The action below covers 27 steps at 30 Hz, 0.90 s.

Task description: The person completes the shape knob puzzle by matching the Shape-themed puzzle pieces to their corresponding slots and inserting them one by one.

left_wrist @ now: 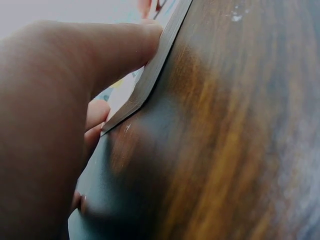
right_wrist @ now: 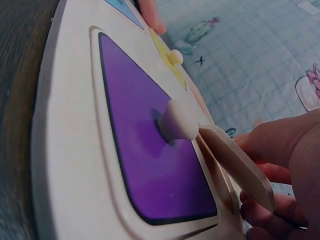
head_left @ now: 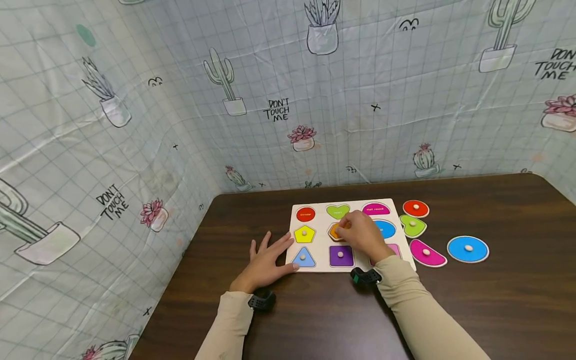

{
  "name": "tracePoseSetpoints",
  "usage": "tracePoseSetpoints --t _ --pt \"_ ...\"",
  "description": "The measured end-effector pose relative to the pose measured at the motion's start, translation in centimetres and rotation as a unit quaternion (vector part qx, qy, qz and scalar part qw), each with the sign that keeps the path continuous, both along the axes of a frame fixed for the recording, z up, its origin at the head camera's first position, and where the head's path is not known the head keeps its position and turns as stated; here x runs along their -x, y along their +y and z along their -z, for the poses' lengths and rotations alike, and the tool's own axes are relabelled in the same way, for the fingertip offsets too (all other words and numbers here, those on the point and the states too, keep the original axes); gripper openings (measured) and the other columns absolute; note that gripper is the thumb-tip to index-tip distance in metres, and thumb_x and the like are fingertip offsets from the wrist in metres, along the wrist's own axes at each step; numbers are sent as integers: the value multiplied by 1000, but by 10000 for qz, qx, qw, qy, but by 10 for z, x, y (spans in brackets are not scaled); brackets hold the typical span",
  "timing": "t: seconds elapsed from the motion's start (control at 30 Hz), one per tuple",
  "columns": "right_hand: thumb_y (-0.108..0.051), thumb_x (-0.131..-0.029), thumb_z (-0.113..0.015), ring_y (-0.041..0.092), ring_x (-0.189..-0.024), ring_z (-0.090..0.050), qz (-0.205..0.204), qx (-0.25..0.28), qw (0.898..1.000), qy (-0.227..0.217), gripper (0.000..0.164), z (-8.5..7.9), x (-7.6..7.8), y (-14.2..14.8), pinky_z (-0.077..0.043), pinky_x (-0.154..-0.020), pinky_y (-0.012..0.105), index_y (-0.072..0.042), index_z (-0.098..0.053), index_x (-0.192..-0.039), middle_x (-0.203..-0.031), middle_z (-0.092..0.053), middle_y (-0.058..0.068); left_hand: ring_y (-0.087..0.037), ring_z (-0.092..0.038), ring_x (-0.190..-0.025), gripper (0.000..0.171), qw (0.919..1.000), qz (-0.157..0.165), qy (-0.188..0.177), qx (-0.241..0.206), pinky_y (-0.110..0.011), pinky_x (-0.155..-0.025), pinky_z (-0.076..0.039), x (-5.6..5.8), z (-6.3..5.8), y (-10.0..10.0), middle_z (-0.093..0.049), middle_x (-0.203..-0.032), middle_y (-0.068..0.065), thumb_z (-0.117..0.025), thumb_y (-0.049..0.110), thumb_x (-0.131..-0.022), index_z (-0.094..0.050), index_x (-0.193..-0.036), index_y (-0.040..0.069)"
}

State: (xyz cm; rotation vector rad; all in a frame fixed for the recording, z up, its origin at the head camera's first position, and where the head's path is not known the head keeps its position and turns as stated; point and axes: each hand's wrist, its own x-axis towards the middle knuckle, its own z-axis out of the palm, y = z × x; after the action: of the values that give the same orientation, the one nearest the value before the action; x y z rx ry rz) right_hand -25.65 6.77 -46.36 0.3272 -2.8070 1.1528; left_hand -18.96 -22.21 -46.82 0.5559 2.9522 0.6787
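Note:
A white shape puzzle board lies on the table. My right hand pinches an orange hexagon piece over the middle of the board. In the right wrist view the hexagon piece is tilted, one edge lifted, just beyond the purple square piece with its white knob. My left hand is spread at the board's left edge, its thumb on the lower left corner near the blue triangle piece. Above that sits a yellow pentagon piece. In the left wrist view the thumb touches the board edge.
Right of the board lie a red circle piece, a green heart piece, a magenta half-round piece and a blue oval piece. A patterned cloth hangs behind the dark wooden table.

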Motion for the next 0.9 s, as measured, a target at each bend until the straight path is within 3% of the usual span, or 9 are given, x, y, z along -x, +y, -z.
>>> tracePoseSetpoints --t 0.37,0.9 --pt "-24 -86 -76 25 -85 -58 -26 -119 9997 215 13 0 2 -1 -48 -70 41 -11 -75 -83 -96 -64 9 -35 -4 -153 75 9999 -30 -47 98 -68 -112 9 1 -1 1 -25 -163 16 -59 62 -91 -40 -156 30" --pt "-26 -85 -77 24 -84 -57 198 -267 9994 37 13 -1 1 -6 -48 -68 40 -13 -76 -83 -96 -64 8 -35 -4 -153 75 10000 -25 -15 76 -68 -112 9 2 0 1 -26 -163 15 -61 61 -91 -41 -155 28"
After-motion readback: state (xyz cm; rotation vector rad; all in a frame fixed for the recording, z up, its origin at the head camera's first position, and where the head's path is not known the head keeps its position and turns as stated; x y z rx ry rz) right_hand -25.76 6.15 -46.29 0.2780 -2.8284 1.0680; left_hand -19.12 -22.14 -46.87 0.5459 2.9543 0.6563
